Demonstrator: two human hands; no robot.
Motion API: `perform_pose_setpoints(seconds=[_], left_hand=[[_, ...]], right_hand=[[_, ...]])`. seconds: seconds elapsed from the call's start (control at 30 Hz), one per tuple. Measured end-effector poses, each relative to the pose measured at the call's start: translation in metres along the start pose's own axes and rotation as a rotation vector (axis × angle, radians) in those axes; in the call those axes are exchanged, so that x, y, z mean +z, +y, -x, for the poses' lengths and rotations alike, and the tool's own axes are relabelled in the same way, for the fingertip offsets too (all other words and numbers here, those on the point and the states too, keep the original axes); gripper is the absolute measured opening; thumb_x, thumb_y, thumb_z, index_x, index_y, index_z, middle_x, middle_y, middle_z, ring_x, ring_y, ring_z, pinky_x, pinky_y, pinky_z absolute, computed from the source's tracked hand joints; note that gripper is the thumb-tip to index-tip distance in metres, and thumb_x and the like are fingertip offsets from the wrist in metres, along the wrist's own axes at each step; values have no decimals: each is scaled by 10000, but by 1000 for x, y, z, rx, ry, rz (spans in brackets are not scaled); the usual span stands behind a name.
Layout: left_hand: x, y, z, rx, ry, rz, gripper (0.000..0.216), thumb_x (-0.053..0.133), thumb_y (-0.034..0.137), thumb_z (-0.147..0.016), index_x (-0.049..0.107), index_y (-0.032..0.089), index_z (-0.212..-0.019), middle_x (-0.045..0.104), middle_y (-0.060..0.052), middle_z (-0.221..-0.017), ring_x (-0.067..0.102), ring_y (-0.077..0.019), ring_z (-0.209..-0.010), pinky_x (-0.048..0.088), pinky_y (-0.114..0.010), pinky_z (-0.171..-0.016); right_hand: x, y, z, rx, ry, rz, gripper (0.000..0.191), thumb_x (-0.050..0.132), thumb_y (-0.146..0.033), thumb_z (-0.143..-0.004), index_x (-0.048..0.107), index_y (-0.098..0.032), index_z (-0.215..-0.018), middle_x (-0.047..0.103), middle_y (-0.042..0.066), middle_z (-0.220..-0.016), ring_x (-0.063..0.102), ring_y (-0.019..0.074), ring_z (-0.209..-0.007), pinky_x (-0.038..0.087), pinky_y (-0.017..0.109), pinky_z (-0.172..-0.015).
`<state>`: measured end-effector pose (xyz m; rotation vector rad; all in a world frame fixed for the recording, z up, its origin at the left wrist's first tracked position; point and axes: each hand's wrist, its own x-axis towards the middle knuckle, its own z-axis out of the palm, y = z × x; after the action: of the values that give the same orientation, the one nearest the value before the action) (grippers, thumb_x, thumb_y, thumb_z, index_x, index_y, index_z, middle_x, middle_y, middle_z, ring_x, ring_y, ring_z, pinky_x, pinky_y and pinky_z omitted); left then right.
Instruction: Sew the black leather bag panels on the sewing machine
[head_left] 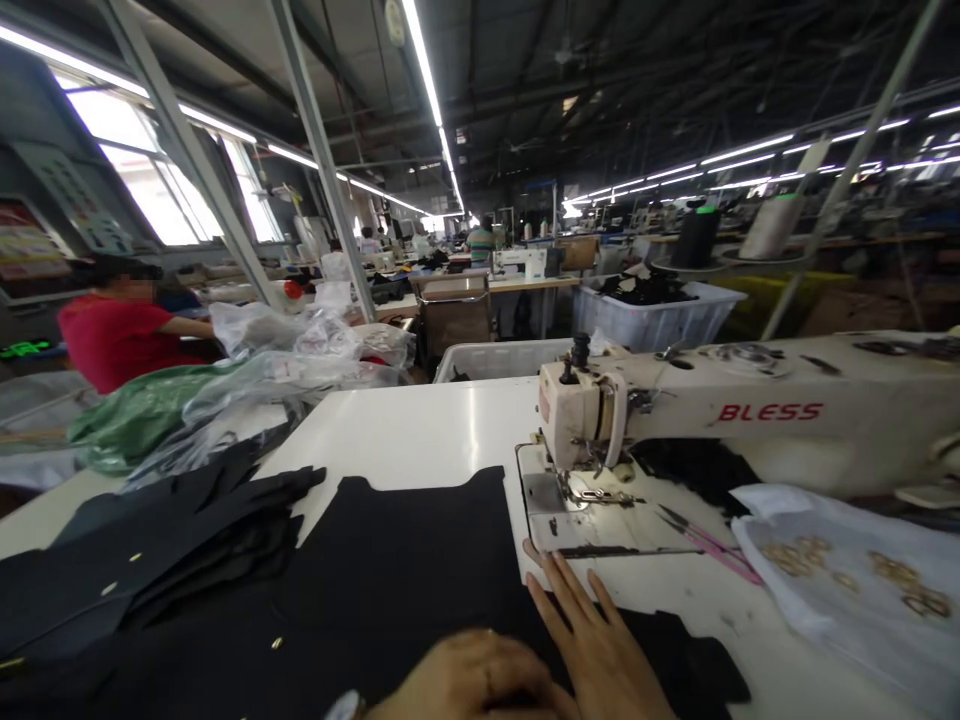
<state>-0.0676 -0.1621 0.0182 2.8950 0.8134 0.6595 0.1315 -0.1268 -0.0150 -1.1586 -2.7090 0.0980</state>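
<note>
both hands rest side by side on the black fabric [405, 570], spread on the white table [420, 430] in front of the sewing machine [750, 415] — the right hand [600, 645] lies flat, fingers straight, gripping nothing. the left hand [469, 685] is curled beside it; whether it pinches the cloth cannot be told. pink snips [709, 545] lie near the needle, 1 stack of black pieces [150, 550] sits to the left.

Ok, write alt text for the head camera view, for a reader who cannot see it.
The person's left hand and right hand rest on black fabric spread on a white table, before a white BLESS sewing machine. A person in red is at far left.
</note>
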Motion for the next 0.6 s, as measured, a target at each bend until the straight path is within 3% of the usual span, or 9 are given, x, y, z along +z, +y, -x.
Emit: perform_pose_setpoints(seconds=[0.07,0.13,0.2,0.37,0.6], left_hand=[[-25,-12,10,-106,-112,-98,477,442,421,-808,380,211,-1231,441,-133,-1249,445,-246,-1107,393,-386,-895],[-34,-21,14,-233,-218,-148,637,435,465,-792,216,186,-1320,280,-159,-1345,292,-309,-1211,308,-505,-931],[-29,-25,10,-345,-295,-146,642,391,461,-813,127,203,-1339,203,-128,-1379,199,-304,-1251,239,-546,-954],[-4,-17,-22,-428,-335,-74,603,334,475,-832,92,251,-1337,113,-58,-1406,108,-268,-1278,156,-541,-997],[2,5,-48,-404,-342,-39,635,448,437,-789,183,223,-1326,162,-95,-1386,177,-317,-1253,222,-575,-952]], right_hand=[[-2,3,8,4,-1,16,643,399,-473,-803,188,-180,-1334,211,156,-1358,214,314,-1236,309,517,-922],[-6,5,9,24,-17,6,645,383,-500,-803,179,-199,-1335,217,149,-1360,210,309,-1238,308,511,-927],[-12,9,7,67,-28,-6,620,369,-504,-811,187,-222,-1333,199,126,-1372,196,295,-1246,292,501,-944],[-18,31,20,102,-1,92,575,342,-483,-829,224,-218,-1326,224,104,-1372,206,280,-1248,299,477,-947],[-15,48,58,-16,246,371,634,390,-460,-803,232,-141,-1327,376,145,-1297,347,285,-1182,383,411,-847]])
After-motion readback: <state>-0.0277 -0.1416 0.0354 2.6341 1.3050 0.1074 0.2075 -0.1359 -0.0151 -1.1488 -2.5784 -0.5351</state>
